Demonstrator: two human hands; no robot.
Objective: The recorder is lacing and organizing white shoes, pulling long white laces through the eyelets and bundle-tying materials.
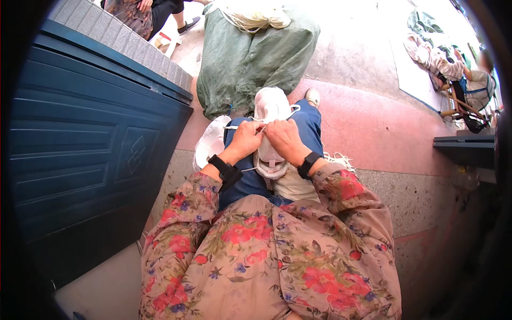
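A white shoe (pixel 271 103) rests between my knees, its toe pointing away from me. My left hand (pixel 246 140) is closed in a pinch on a white shoelace (pixel 244 125) at the left of the shoe's tongue. Close against it, my right hand (pixel 282 140) pinches lace over the same spot, the fingertips of both hands nearly meeting. A loop of lace stands out at the shoe's right side. The fingers partly cover the eyelets. Left of my thigh lies a second white shoe (pixel 210 144).
A large green woven sack (pixel 229 64) stands ahead, with a bundle of pale laces (pixel 258 18) on top. More white laces (pixel 341 160) hang by my right thigh. A dark blue panelled door (pixel 85 144) flanks my left. Other people sit at far left and far right.
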